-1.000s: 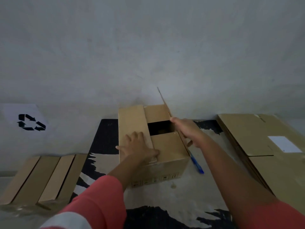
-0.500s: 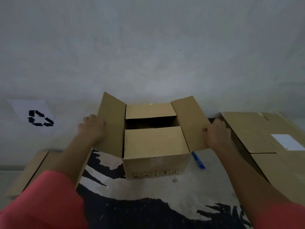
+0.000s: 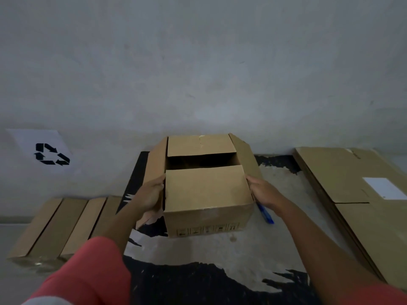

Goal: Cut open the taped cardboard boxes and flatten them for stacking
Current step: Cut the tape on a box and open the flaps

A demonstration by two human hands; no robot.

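Two hands point(image 3: 150, 194) point(image 3: 263, 191) flank box point(image 3: 207, 190), blue tool point(image 3: 267, 216) half-hidden

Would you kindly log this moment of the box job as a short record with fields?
box: cardboard box on the floor mat, side flaps folded outward, two inner flaps lying over the opening with a gap between them
hands: left hand against the left side flap, right hand against the right side flap
tool: blue tool on the mat right of the box, in neither hand
flattened cardboard: right stack with a white label; left stack
wall: recycling sign
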